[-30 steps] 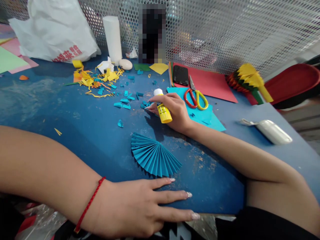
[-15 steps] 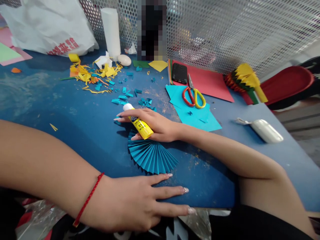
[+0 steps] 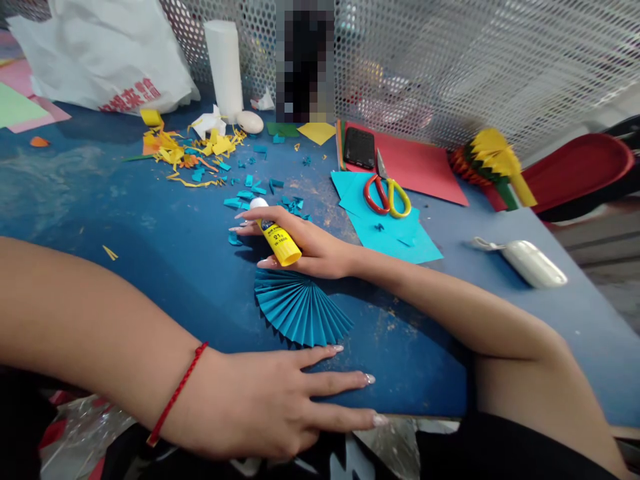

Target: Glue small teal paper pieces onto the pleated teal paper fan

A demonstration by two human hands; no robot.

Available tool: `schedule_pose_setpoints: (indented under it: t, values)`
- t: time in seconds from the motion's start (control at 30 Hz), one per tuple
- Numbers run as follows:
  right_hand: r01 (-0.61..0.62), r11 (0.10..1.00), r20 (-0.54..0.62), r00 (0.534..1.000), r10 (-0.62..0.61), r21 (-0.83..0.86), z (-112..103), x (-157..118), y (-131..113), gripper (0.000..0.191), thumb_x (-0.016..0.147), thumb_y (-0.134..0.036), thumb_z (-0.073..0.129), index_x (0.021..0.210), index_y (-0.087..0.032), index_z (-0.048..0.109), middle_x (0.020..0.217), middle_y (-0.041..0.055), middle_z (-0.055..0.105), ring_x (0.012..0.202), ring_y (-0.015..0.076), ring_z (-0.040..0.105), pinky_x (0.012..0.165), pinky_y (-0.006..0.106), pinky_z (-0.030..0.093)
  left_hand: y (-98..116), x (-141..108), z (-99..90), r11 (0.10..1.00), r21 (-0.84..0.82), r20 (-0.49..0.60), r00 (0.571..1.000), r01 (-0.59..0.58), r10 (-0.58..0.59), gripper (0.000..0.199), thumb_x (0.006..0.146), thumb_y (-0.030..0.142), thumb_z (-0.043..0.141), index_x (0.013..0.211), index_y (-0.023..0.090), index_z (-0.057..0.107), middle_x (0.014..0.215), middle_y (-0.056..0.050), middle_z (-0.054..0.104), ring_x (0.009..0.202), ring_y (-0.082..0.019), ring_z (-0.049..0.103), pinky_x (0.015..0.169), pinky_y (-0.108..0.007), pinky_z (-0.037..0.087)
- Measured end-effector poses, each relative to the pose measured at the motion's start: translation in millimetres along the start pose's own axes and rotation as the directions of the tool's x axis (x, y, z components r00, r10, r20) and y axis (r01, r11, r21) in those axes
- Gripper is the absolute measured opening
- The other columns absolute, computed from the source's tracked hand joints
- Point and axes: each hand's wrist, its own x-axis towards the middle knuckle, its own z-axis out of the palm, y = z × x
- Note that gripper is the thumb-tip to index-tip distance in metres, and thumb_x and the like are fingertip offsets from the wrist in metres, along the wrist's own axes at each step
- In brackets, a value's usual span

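Note:
My right hand [image 3: 315, 243] holds a yellow glue stick [image 3: 280, 241] with a white cap, gripped between thumb and fingers above the table. Just below it lies a blue pleated paper fan [image 3: 305, 310], its narrow top edge partly under the hand. My left hand [image 3: 270, 400], with a red cord at the wrist, rests palm down at the table's near edge. Its fingers are spread, and the index finger touches or nearly touches the fan's lower edge.
Paper scraps [image 3: 200, 150] lie at the back left, near a white roll [image 3: 224, 70] and plastic bag [image 3: 110, 60]. Scissors [image 3: 387, 193] rest on blue sheets [image 3: 395, 233]. A phone [image 3: 359, 147], red paper [image 3: 420, 170], paper flower [image 3: 493, 157] and white case [image 3: 535, 263] are on the right.
My right hand has moved slightly up, away from the fan, and the glue stick has tilted a little with it. My left hand has barely moved.

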Motion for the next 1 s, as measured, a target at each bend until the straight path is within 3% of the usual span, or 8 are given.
schedule_pose_setpoints:
  t: [0.2, 0.4, 0.53, 0.73, 0.9, 1.0]
  values:
    - [-0.085, 0.995, -0.18, 0.979, 0.091, 0.042, 9, 20, 6, 0.044, 0.12, -0.032, 0.079, 0.158, -0.025, 0.059, 0.159, 0.0136, 0.082, 0.155, 0.027, 0.085, 0.13, 0.041, 0.065, 1, 2, -1.6, 1.0, 0.01, 0.038, 0.999, -0.009, 0.009, 0.023, 0.105, 0.055, 0.095, 0.127, 0.06, 0.098, 0.187, 0.019, 0.064, 0.186, -0.029, 0.051, 0.148, -0.05, 0.059]
    - [-0.088, 0.987, -0.176, 0.978, 0.111, 0.132, 11, 42, 19, 0.044, 0.105, -0.022, 0.092, 0.139, -0.025, 0.065, 0.153, 0.0105, 0.086, 0.133, 0.0275, 0.094, 0.127, 0.046, 0.069, -1, 3, -2.5, 1.0, 0.025, -0.019, 1.0, 0.006, -0.006, 0.024, 0.115, 0.045, 0.081, 0.12, 0.061, 0.099, 0.183, 0.02, 0.068, 0.181, -0.027, 0.057, 0.146, -0.049, 0.061]
    - [-0.104, 0.988, -0.217, 0.968, 0.128, 0.118, 10, 40, 19, 0.043, 0.105, -0.019, 0.094, 0.137, -0.025, 0.066, 0.133, 0.0065, 0.092, 0.126, 0.0266, 0.095, 0.12, 0.044, 0.071, -3, 2, 1.6, 1.0, 0.017, -0.051, 0.999, -0.001, 0.002, 0.024, 0.114, 0.044, 0.081, 0.118, 0.058, 0.1, 0.182, 0.017, 0.069, 0.18, -0.028, 0.059, 0.145, -0.05, 0.062]
    - [-0.158, 0.983, -0.259, 0.949, 0.179, 0.096, 12, 33, 13, 0.041, 0.107, -0.03, 0.094, 0.137, -0.025, 0.066, 0.127, 0.0045, 0.094, 0.113, 0.025, 0.097, 0.113, 0.04, 0.072, -6, 0, 3.4, 0.999, 0.009, -0.051, 0.998, -0.035, 0.035, 0.02, 0.106, 0.047, 0.089, 0.121, 0.054, 0.101, 0.185, 0.014, 0.068, 0.181, -0.031, 0.058, 0.144, -0.051, 0.064]
    - [-0.184, 0.979, -0.3, 0.932, 0.202, 0.087, 11, 30, 13, 0.047, 0.105, -0.035, 0.098, 0.14, -0.027, 0.068, 0.136, 0.0045, 0.094, 0.108, 0.0246, 0.098, 0.119, 0.042, 0.071, -9, -3, 2.1, 0.999, 0.014, -0.063, 0.997, -0.052, 0.052, 0.024, 0.111, 0.044, 0.082, 0.124, 0.051, 0.101, 0.185, 0.012, 0.068, 0.179, -0.032, 0.061, 0.144, -0.054, 0.063]
    - [-0.193, 0.976, -0.3, 0.93, 0.215, 0.102, 11, 28, 11, 0.047, 0.105, -0.037, 0.098, 0.141, -0.028, 0.068, 0.13, 0.0033, 0.096, 0.109, 0.0253, 0.098, 0.12, 0.044, 0.071, -5, -5, -0.3, 0.999, 0.008, -0.131, 0.99, -0.045, 0.046, 0.033, 0.117, 0.036, 0.07, 0.123, 0.046, 0.101, 0.177, 0.008, 0.076, 0.171, -0.03, 0.069, 0.144, -0.05, 0.063]
